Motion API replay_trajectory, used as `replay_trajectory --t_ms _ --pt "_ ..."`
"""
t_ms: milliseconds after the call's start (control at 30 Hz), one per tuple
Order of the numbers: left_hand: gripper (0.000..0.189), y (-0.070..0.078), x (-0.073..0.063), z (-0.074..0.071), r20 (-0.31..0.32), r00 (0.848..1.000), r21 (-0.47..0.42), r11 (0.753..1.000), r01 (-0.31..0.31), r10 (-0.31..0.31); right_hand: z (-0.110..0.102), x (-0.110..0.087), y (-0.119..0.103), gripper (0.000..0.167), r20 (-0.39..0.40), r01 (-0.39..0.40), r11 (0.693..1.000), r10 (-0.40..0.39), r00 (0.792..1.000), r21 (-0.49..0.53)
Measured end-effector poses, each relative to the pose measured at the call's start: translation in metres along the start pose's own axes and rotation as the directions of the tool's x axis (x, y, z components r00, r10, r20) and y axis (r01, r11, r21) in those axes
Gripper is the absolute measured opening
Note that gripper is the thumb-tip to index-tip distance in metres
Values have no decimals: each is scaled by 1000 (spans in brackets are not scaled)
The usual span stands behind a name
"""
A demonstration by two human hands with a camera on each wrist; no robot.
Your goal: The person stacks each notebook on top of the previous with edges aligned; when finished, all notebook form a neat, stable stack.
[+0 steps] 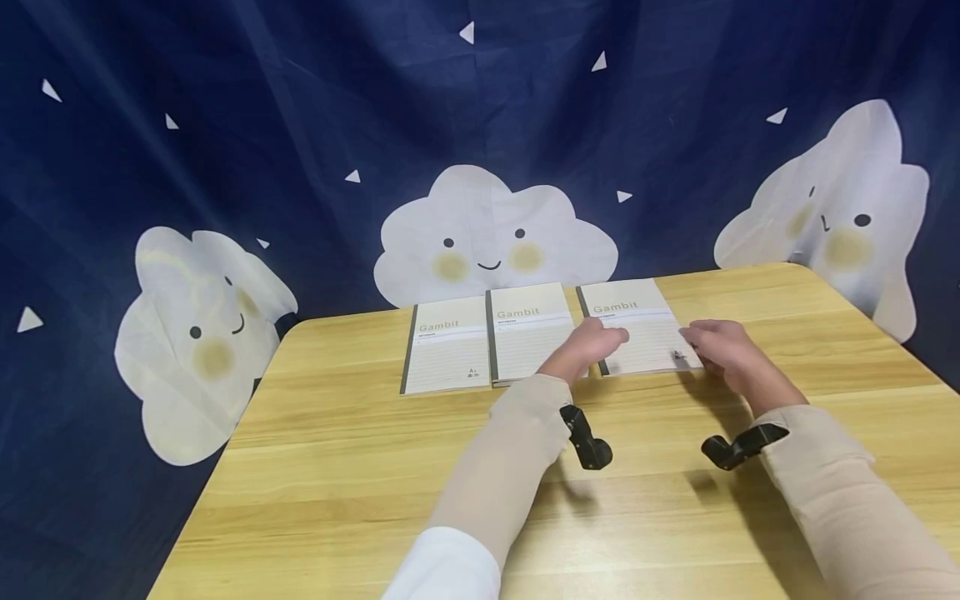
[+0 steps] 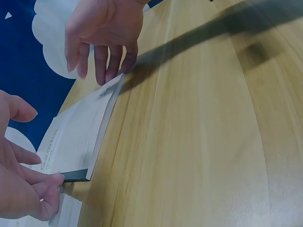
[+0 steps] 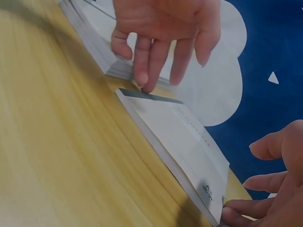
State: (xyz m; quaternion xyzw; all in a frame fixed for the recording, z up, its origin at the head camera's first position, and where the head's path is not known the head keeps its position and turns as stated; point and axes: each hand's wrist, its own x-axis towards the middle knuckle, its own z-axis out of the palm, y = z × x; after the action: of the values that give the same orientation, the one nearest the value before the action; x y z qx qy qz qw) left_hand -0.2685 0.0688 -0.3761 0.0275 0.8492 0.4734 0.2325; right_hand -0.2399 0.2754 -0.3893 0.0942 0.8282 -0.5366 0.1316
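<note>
Wooden table (image 1: 390,467) w/ pale grain, set against a navy backdrop (image 1: 300,100) printed w/ smiling clouds. Three notebooks in a row near the table's far edge. Rightmost notebook (image 1: 637,329) lies flat; left hand (image 1: 592,346) at its near-left corner, right hand (image 1: 723,346) at its near-right corner, fingers of both relaxed, tips touching its edges (no clamp). Middle notebook (image 1: 528,329) just left of it, third notebook (image 1: 446,342) beyond.

A light wooden table (image 1: 360,467) with rounded corners stands before a dark blue cloth backdrop (image 1: 300,108), printed with smiling white clouds (image 1: 491,233) and small white triangles (image 1: 467,32); soft shadows fall across the tabletop.
</note>
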Motion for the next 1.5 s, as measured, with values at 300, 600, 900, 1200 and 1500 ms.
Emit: replay_trajectory --t_ms 300,600,900,1200,1500 --pt "65 -3 3 0 -21 999 -174 985 22 -27 -5 5 -1 65 34 -60 990 56 998 125" --pt "63 -3 3 -3 -35 999 -256 967 3 -12 -7 8 -2 65 17 -113 975 112 994 191" --pt "70 1 4 -2 -39 998 -320 947 25 -40 -7 8 -1 54 9 -119 972 120 993 201" --pt "70 2 2 -1 -32 999 -358 934 17 -30 -7 8 -2 60 18 -126 965 126 992 229" --pt "61 -3 6 -2 -83 995 -460 888 11 -56 -9 7 -1 66 11 -121 962 122 992 246"
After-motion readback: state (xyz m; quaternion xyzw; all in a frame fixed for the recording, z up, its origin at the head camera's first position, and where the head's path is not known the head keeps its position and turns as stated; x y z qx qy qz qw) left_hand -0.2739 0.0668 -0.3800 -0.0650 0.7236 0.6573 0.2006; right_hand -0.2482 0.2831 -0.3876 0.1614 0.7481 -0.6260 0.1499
